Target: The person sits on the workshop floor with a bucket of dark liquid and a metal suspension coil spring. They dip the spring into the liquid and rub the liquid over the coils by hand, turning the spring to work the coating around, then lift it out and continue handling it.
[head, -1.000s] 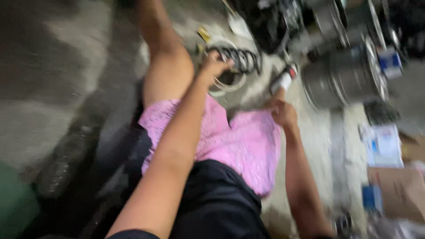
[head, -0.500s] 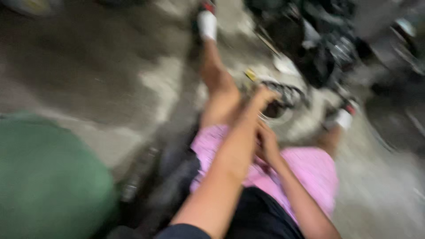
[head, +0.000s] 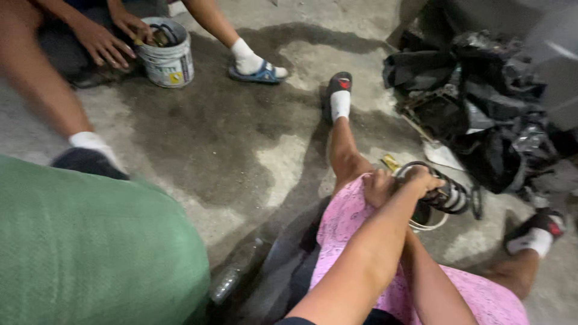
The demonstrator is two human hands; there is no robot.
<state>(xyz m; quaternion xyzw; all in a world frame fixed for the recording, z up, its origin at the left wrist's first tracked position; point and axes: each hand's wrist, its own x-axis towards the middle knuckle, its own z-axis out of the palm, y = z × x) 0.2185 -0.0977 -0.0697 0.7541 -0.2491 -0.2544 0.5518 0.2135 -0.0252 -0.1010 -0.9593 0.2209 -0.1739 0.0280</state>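
I sit on the concrete floor in pink shorts with my legs spread. A black coil spring [head: 456, 197] around a strut lies across my thigh, just right of my knee. My left hand [head: 424, 178] reaches over from the left and is closed on top of the coils. My right hand [head: 378, 188] is curled at the spring's left end, against my knee. A white ring [head: 431, 227] lies on the floor under the spring. How the right fingers hold is partly hidden by my left forearm.
Another person squats at the top left with a hand [head: 103, 43] at a white bucket [head: 170, 60]. A large green sack [head: 90, 253] fills the lower left. A black pile of parts and plastic [head: 481, 102] lies at right. A plastic bottle [head: 232, 278] lies by my hip.
The view has swung left and steadied, bringing the other person and the bucket into sight. My right hand has come from further right to join the left on the spring.
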